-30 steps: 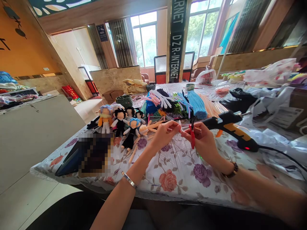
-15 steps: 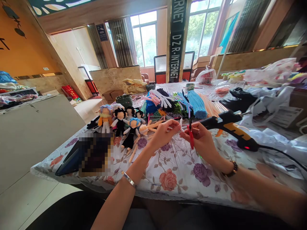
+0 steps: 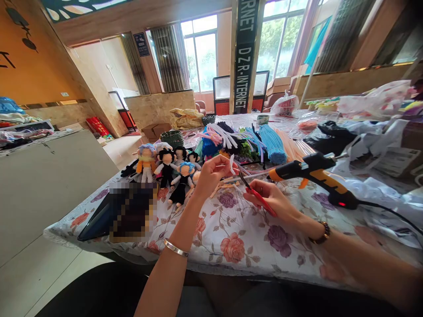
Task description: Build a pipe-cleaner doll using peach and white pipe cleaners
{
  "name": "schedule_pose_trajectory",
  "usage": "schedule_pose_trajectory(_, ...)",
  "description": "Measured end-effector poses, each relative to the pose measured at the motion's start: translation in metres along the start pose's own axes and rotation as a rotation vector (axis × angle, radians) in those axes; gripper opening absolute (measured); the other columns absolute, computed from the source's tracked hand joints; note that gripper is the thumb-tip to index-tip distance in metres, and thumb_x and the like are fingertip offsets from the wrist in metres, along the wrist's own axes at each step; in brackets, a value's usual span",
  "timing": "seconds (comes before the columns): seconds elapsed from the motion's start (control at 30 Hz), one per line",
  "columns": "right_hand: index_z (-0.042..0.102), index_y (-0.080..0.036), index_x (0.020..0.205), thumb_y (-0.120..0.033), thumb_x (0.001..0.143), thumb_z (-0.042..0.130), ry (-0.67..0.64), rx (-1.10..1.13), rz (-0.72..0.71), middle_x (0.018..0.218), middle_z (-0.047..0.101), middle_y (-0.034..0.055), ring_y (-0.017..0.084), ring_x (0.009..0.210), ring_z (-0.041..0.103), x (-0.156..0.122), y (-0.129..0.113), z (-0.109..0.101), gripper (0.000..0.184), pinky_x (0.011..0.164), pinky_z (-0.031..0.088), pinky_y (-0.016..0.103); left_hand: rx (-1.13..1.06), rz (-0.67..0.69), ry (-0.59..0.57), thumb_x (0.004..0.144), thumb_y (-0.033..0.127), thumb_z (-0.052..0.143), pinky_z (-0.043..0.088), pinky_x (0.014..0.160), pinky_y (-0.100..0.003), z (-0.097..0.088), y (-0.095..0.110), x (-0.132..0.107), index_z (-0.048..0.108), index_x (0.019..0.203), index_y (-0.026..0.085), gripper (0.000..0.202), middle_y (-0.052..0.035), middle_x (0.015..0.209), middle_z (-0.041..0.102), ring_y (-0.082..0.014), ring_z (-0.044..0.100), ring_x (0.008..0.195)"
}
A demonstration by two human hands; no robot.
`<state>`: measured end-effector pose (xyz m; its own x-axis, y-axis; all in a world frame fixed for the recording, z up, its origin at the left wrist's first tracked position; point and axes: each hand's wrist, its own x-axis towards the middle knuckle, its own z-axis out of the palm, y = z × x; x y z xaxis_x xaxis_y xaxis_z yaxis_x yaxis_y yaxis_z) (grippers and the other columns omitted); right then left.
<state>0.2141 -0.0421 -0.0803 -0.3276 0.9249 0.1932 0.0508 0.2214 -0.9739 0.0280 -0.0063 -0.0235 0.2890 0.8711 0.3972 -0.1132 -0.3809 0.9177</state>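
My left hand [image 3: 213, 173] pinches a short white pipe cleaner [image 3: 231, 164] between thumb and fingers, above the table. Red-handled scissors [image 3: 262, 201] are in my right hand [image 3: 272, 199], their dark blades pointing up and left, close to the white piece. Whether the blades touch it I cannot tell. To the left of my left hand stand and lie several small dolls [image 3: 166, 165] made of fuzzy pipe cleaners. Beige pieces [image 3: 228, 186] lie on the cloth behind my hands.
A black and orange glue gun [image 3: 317, 176] with a lit red light and a cable sits at the right. Bundles of coloured pipe cleaners [image 3: 271, 143] lie farther back. A dark tablet-like object [image 3: 95, 218], partly pixelated, rests on the flowered tablecloth [image 3: 231, 246] at the left.
My left hand has moved left with the white piece. My right hand has lowered slightly, and the scissors have swung from nearly upright to a slant, blades toward the left.
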Motion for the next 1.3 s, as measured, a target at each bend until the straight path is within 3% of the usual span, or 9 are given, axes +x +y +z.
schedule_pose_trajectory(0.5,0.048,-0.018,0.069,-0.045,0.064,0.076,-0.113,-0.004,0.062,0.059,0.041,-0.0068,0.006,0.051,0.035,-0.002,-0.005,0.002,0.039,0.044,0.029,0.019,-0.114,-0.053,-0.028,0.068,0.034,0.071,0.057,0.065,-0.033,-0.001,0.004,-0.003,0.052,0.067,0.014,0.027,-0.0027,0.076,0.065,-0.0159,0.067,0.061)
schedule_pose_trajectory(0.73,0.048,-0.019,0.07,-0.051,0.061,0.077,-0.107,-0.004,0.063,0.059,0.041,-0.0067,0.006,0.051,0.035,-0.002,-0.007,0.003,0.044,0.044,0.03,0.021,-0.072,-0.059,-0.033,0.07,0.033,0.07,0.054,0.063,-0.03,-0.001,0.005,-0.004,0.054,0.068,0.015,0.025,-0.0034,0.079,0.066,-0.0154,0.067,0.062)
schedule_pose_trajectory(1.3,0.046,-0.019,0.065,-0.046,0.061,0.079,-0.09,0.002,0.09,0.053,0.039,-0.0081,0.005,0.047,0.033,-0.004,-0.014,0.007,0.043,0.041,0.026,0.02,-0.087,-0.079,-0.052,0.069,0.027,0.068,0.052,0.058,-0.025,-0.001,0.004,-0.005,0.055,0.068,0.014,0.019,-0.0026,0.077,0.064,-0.015,0.067,0.063)
